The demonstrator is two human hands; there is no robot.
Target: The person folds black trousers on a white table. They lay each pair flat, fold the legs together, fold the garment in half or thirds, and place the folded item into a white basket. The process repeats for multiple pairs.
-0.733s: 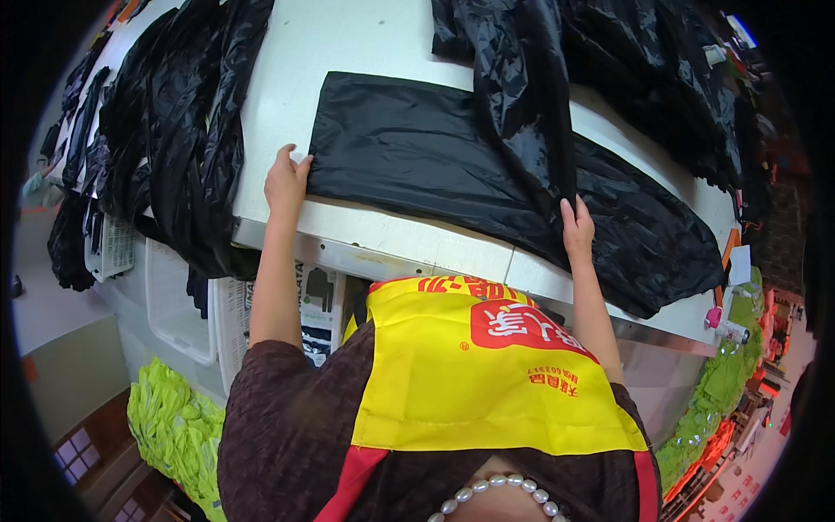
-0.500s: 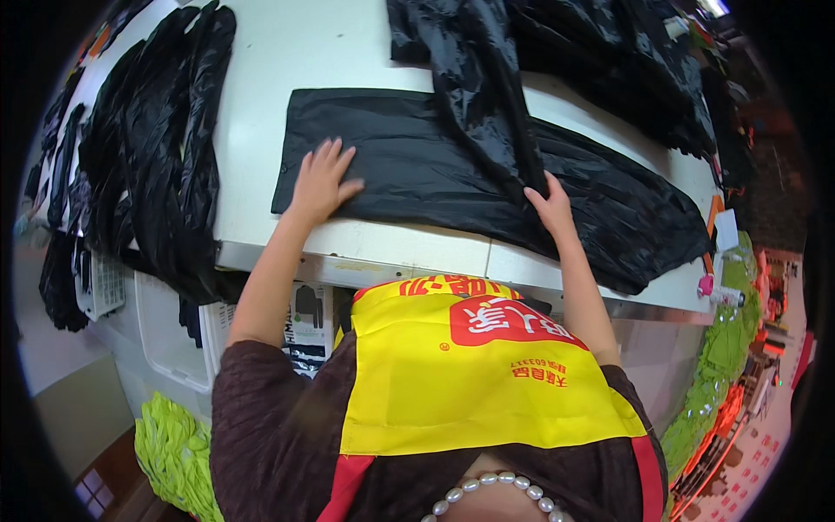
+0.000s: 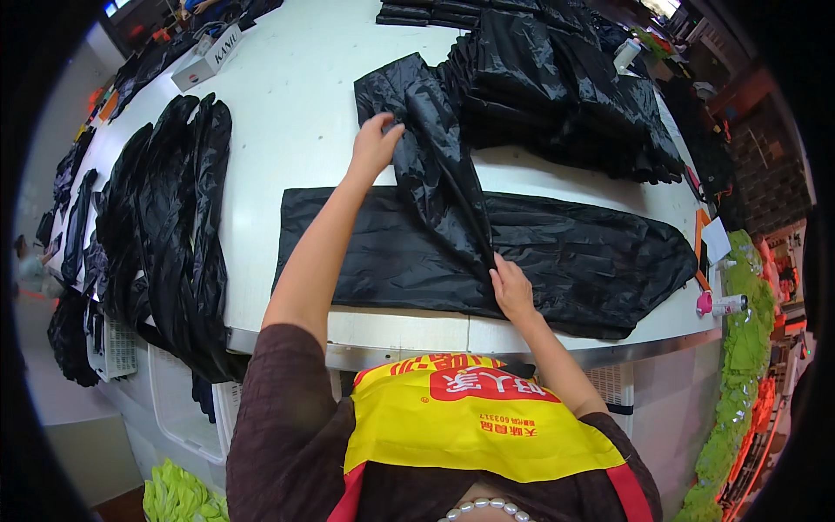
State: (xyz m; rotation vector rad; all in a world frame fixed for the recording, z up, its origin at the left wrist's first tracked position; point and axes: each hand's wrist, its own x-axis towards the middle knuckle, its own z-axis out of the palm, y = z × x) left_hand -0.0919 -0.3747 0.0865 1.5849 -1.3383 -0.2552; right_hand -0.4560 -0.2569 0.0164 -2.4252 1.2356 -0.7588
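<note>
A long, shiny black garment (image 3: 574, 252) lies flat across the table in front of me; it may be a pair of trousers, though I cannot make out its full shape. A narrower black length of cloth (image 3: 435, 157) crosses over it and reaches away from me. Near the far left edge of that crossing length is my left hand (image 3: 374, 146), fingers bent but apart, touching or just above the cloth. My right hand (image 3: 513, 289) pinches the near end of the crossing length, over the flat garment's front edge.
A stack of folded black garments (image 3: 539, 87) stands at the far right. More black garments (image 3: 165, 209) hang over the table's left edge. A white box (image 3: 206, 59) sits far left. At the right edge lies a pink-capped bottle (image 3: 724, 304). White baskets (image 3: 187, 409) are below the table.
My left hand has lifted off the flat garment and moved away from me to the crossing length. My right hand keeps its pinch. The view has tilted up, showing more of the table.
</note>
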